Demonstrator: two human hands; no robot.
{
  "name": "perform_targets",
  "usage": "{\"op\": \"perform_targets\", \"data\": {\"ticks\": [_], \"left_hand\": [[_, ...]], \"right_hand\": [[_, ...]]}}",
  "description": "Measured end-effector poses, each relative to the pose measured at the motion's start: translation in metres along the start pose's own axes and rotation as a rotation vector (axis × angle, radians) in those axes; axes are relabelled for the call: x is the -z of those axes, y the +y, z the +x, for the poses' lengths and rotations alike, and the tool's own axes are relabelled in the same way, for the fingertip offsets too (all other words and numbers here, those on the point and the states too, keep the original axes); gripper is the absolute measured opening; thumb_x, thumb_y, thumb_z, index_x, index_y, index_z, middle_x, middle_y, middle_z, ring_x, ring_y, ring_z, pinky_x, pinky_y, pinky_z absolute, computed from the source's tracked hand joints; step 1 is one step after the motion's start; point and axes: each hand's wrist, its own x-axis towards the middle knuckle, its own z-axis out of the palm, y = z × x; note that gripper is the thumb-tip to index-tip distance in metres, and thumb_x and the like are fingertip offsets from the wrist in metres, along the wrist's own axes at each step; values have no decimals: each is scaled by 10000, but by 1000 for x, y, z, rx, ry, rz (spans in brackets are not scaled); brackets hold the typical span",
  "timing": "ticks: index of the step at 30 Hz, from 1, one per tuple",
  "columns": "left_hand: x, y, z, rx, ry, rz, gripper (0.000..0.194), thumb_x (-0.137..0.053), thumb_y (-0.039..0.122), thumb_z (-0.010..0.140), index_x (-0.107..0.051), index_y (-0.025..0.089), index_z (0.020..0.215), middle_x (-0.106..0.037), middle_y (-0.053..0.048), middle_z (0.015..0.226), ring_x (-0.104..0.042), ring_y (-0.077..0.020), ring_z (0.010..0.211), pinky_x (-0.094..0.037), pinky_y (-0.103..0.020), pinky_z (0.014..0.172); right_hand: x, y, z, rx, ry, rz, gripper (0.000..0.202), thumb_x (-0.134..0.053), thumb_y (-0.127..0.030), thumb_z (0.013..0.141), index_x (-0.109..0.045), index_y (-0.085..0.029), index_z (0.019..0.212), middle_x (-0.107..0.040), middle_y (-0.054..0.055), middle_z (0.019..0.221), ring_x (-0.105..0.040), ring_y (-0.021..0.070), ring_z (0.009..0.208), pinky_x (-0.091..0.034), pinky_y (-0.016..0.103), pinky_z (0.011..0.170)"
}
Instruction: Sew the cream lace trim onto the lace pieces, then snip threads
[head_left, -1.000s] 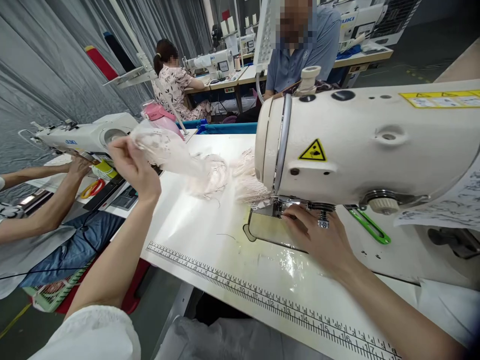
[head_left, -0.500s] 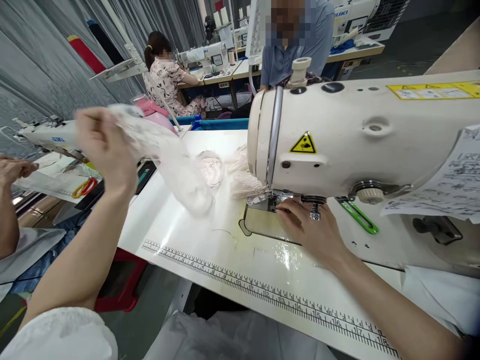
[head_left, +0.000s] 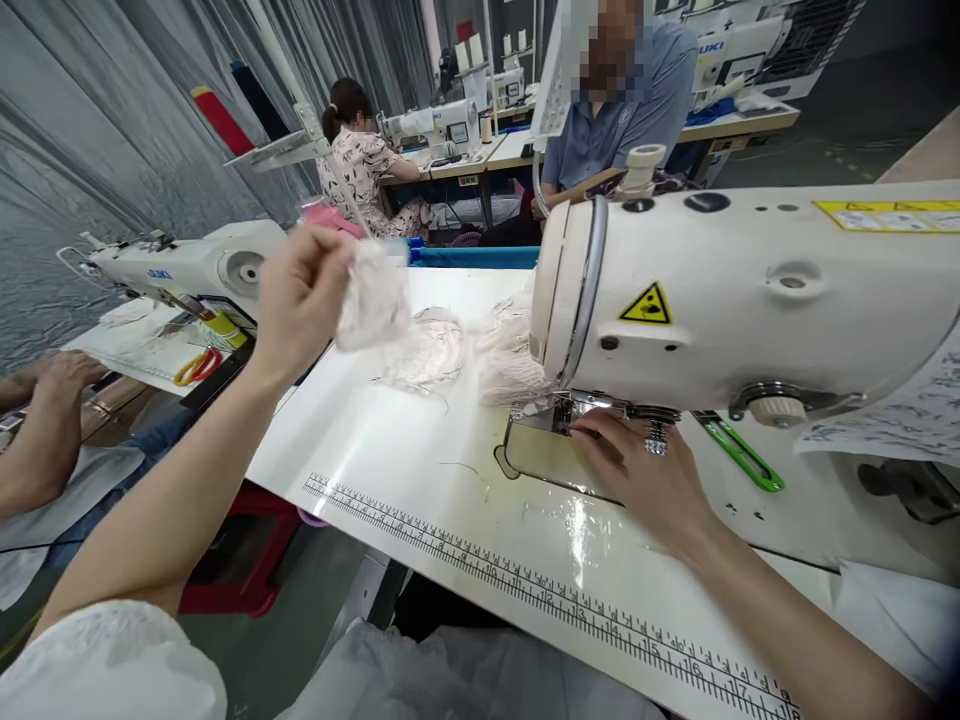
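Note:
My left hand (head_left: 304, 295) is raised over the left side of the table, its fingers closed on a thin white piece of fabric (head_left: 373, 300) that is blurred by motion. Just beyond that fabric lies a flat pile of pale pieces with loose threads (head_left: 439, 345). My right hand (head_left: 649, 475) rests at the needle area of the sewing machine (head_left: 712, 290), beside the presser foot (head_left: 574, 408). Its thumb and index finger are pressed together; whatever is between them is too small or hidden to name. More pale, fringed fabric (head_left: 514, 360) lies bunched behind the machine head.
A green-handled tool (head_left: 742, 455) lies under the machine arm. A printed ruler (head_left: 547, 595) runs along the table's front edge. At left are another sewing machine (head_left: 180, 265), red-orange scissors (head_left: 197, 367) and a co-worker's hands (head_left: 67, 375). Two people sit farther back.
My left hand has come right and slightly down, and the long, trailing white fabric now looks shorter and gathered over the pile. My right hand stays by the presser foot. The view has shifted slightly.

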Motion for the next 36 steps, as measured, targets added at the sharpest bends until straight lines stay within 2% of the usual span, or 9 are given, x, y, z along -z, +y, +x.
{"op": "perform_targets", "data": {"ticks": [5, 9, 11, 14, 17, 19, 24, 31, 36], "left_hand": [[-30, 50, -53, 186, -665, -371, 200, -524, 333, 945, -577, 163, 853, -430, 59, 588, -339, -42, 460, -239, -172, 408], [-78, 62, -74, 224, -917, -407, 275, -428, 380, 981, -598, 176, 911, -482, 43, 591, -407, -66, 466, -291, -180, 425], [-101, 58, -81, 98, -865, -218, 301, -406, 356, 996, -613, 162, 895, -588, 7, 656, -498, -86, 524, -355, -193, 465], [-119, 56, -95, -205, -584, 82, 253, -434, 283, 995, -635, 143, 933, -680, -44, 790, -610, -136, 676, -448, -228, 548], [-122, 64, -117, -536, -587, 133, 254, -423, 234, 997, -653, 130, 971, -707, -71, 924, -658, -173, 806, -538, -278, 639], [-124, 70, -131, -635, -603, 184, 272, -441, 255, 991, -635, 92, 1091, -694, -119, 1083, -663, -230, 969, -576, -331, 721], [-139, 65, -145, -701, -568, 214, 412, -420, 307, 1002, -533, 34, 1289, -581, -166, 1314, -553, -270, 1235, -516, -406, 996], [-154, 53, -134, -656, -575, 202, 412, -416, 314, 1004, -542, 54, 1298, -574, -164, 1323, -557, -274, 1232, -513, -410, 1004], [-156, 50, -130, -600, -627, 153, 410, -416, 314, 1005, -542, 60, 1300, -562, -164, 1337, -554, -273, 1235, -509, -420, 1008]], "right_hand": [[2, -2, 2, -98, -39, 46, 310, -398, -361, 968, -679, -230, 965, -706, 4, 701, -573, 169, 590, -406, 354, 753], [2, -2, 3, -152, -20, 89, 286, -426, -309, 951, -690, -218, 1011, -732, 49, 847, -625, 206, 712, -445, 368, 741], [2, -1, 2, -202, -20, 112, 273, -447, -307, 943, -697, -206, 979, -721, 57, 785, -628, 225, 706, -464, 384, 725], [4, -1, 2, -255, -26, 157, 245, -452, -251, 936, -694, -214, 946, -716, 43, 770, -633, 217, 700, -477, 381, 724], [5, -2, 0, -169, -7, 119, 256, -451, -150, 906, -687, -238, 949, -719, 3, 786, -619, 176, 679, -447, 331, 692], [7, -3, -1, -9, 22, 38, 276, -457, -92, 871, -681, -239, 938, -725, -23, 822, -603, 142, 658, -410, 307, 673], [10, -6, -4, 198, 43, -145, 284, -472, -44, 852, -673, -225, 938, -733, -61, 923, -596, 90, 654, -378, 302, 753], [6, -4, -9, -34, -192, -120, 325, -449, -226, 944, -637, -291, 1201, -724, 47, 1016, -645, 187, 822, -451, 339, 760], [-4, -1, -10, -145, -205, -78, 331, -440, -359, 962, -611, -331, 1245, -712, 58, 965, -635, 224, 908, -466, 408, 901]]}}
